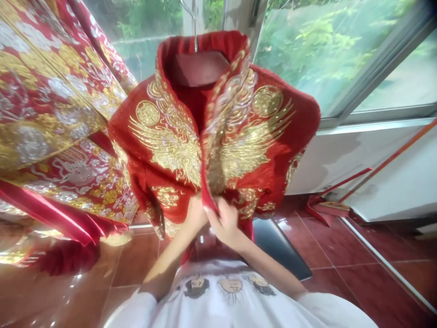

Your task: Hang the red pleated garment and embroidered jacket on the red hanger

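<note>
A red jacket (211, 132) thick with gold embroidery hangs on a dark red hanger (200, 68) right in front of me. Both my hands meet at its front opening, low down. My right hand (227, 223) is closed, pinching the edge of the right front panel. My left hand (194, 216) is tucked under the left panel, its fingers hidden by the cloth.
Another red and gold embroidered garment (51, 114) hangs close on the left, its hem spilling onto the glossy red tiled floor (358, 255). A window (324, 50) and white sill wall are behind. A black flat base (280, 246) lies under the jacket. Red poles (385, 164) lean at right.
</note>
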Motion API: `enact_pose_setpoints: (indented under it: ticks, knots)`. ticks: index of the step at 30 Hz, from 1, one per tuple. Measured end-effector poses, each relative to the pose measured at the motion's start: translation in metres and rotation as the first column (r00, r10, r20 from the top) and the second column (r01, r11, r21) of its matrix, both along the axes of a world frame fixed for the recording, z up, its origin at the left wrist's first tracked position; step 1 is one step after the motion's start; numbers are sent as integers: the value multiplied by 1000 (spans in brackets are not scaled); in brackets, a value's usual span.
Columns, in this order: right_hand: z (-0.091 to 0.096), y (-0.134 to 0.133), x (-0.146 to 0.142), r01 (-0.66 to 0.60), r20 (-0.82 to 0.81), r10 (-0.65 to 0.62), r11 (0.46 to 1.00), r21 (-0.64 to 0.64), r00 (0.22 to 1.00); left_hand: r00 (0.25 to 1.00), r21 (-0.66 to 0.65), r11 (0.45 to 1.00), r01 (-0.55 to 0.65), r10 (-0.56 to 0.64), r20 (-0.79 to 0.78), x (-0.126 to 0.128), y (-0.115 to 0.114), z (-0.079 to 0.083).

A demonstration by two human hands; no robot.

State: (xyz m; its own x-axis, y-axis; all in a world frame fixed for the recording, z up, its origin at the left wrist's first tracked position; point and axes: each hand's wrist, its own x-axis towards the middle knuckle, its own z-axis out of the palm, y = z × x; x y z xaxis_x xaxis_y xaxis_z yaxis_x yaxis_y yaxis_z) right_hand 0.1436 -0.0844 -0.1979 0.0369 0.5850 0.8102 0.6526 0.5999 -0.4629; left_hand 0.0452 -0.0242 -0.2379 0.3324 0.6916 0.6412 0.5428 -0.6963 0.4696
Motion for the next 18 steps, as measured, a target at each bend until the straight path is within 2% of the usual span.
enact_pose_setpoints:
  ticks: [2, 3, 5, 7, 10, 13, 16, 18]
  knots:
    - [-31, 33, -3, 258, -25, -257, 966, 6, 966, 991, -35, 990, -133, 134, 14, 2, 20, -12]
    - [-47, 46, -2, 339, -18, -339, 941, -4, 941, 979, -44, 978, -203, 204, 21, 0, 28, -19]
    - [-73, 61, 7, 449, 0, -450, 892, 47, 893, 944, -43, 944, -328, 329, 30, -6, 37, -31]
    - [-89, 59, 20, 509, 23, -516, 851, 130, 856, 904, -27, 904, -426, 426, 41, -16, 38, -43]
    - [-99, 39, 39, 603, 44, -624, 770, 210, 781, 842, -5, 844, -536, 535, 68, -35, 35, -59]
    - [-104, 22, 55, 707, 90, -734, 675, 210, 674, 799, 11, 801, -598, 595, 92, -52, 33, -70]
    - [-101, 14, 88, 765, 130, -788, 616, 186, 602, 798, 35, 800, -599, 593, 104, -64, 33, -75]
    - [-87, 9, 125, 805, 29, -826, 556, 208, 563, 811, 57, 811, -582, 574, 112, -66, 32, -77]
